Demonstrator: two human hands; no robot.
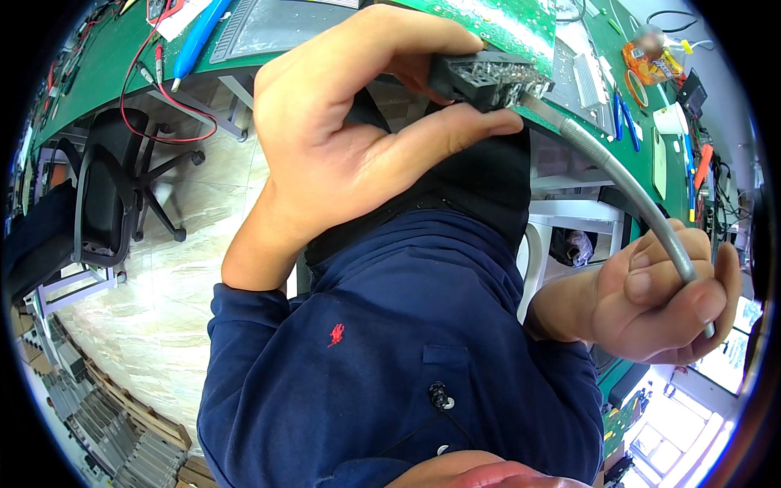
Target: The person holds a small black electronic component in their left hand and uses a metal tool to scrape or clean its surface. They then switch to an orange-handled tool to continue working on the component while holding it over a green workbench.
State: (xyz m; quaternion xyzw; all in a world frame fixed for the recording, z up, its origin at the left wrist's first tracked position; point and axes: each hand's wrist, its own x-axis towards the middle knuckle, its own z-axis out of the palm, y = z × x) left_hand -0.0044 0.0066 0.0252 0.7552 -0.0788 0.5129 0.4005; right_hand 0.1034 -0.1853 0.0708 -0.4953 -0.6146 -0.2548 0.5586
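A black rectangular connector block (490, 81), with metal contacts along one face, is pinched between the thumb and fingers of my left hand (342, 122). My right hand (663, 297) grips the lower end of a long grey metal tool (622, 175) that looks curved in this view. A ribbed band runs round the tool near its far end. Its narrow flat tip meets the right end of the block; whether it goes into a gap there I cannot tell. Behind the block, a green circuit board (525, 24) lies on the bench.
The green workbench (98, 81) carries a grey mat (272, 28), a blue pen-shaped tool (195, 49), red test leads (122, 114), blue pens (625, 118), a tape roll (636, 88) and a white cup (671, 119). A black office chair (114, 187) stands at left.
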